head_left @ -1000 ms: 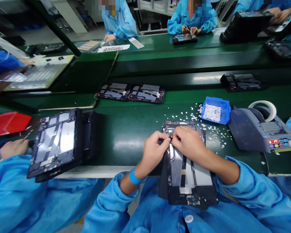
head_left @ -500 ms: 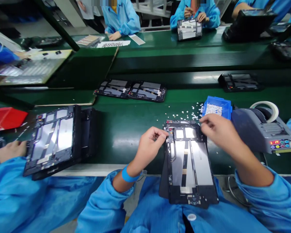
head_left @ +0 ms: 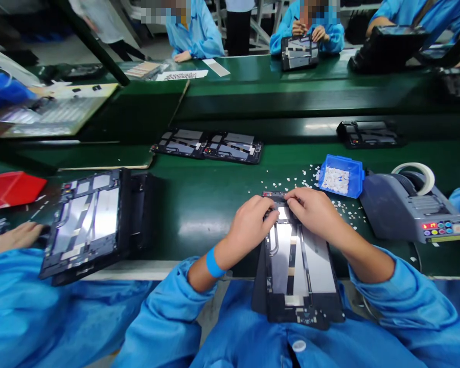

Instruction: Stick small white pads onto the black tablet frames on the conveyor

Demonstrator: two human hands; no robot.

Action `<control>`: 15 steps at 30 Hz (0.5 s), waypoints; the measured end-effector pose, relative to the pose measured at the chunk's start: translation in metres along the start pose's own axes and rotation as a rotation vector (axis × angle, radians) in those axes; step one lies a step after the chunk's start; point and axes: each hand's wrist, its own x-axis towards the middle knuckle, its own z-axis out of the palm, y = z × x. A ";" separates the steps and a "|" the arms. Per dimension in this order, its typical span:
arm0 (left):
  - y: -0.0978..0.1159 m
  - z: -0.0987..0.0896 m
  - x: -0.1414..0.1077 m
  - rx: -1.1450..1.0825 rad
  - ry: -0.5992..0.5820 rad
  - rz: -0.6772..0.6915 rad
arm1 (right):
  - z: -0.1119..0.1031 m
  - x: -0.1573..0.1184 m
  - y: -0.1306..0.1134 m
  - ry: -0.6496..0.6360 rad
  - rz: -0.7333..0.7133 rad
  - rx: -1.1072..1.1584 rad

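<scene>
An opened tablet-like device [head_left: 318,255] rests at the bench edge before me, with another dark panel under it. My left hand [head_left: 253,221] bends over its upper left part, thumb and fingers closed together at the surface. My right hand [head_left: 313,210] is beside it, fingers closed over the top edge of the device. Whatever either hand pinches is too small or hidden. Behind my right hand stands a blue tray [head_left: 354,176] with small white pieces [head_left: 336,180]; more pieces lie scattered around it.
A grey tape dispenser [head_left: 398,209] stands at the right. Two opened devices [head_left: 233,146] lie further back, another [head_left: 370,134] back right. At the left, a stack of devices [head_left: 88,220] stands beside a co-worker's hand [head_left: 17,237]. People sit across the bench.
My right hand has moved left from beside the tray to the top of the device, near my left hand. My left hand has shifted slightly right.
</scene>
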 end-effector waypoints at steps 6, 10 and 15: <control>-0.006 0.011 -0.012 -0.519 0.166 -0.260 | 0.013 -0.017 -0.009 -0.035 -0.017 0.073; -0.003 0.016 -0.012 -0.778 0.192 -0.421 | 0.025 -0.023 -0.015 -0.010 -0.011 0.029; 0.006 0.014 -0.013 -0.740 0.231 -0.444 | 0.030 -0.023 -0.018 0.032 -0.014 -0.019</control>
